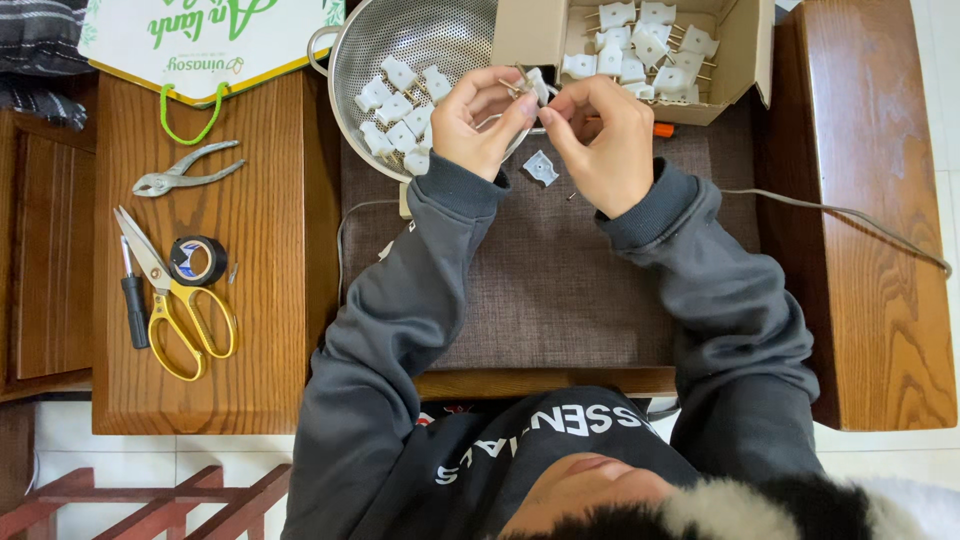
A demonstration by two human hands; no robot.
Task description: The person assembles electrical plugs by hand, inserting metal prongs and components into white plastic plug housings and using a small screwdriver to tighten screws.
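Dark sleeves are leading to both hands, left hand [478,122] and right hand [600,140], fingers pinching together on a white plug piece [538,86] being assembled, a careful alignment seeming next.

The hands [545,125] hide most of the small white plug [537,86] between them. The top edge cuts off the colander [420,35] and cardboard box [745,50].
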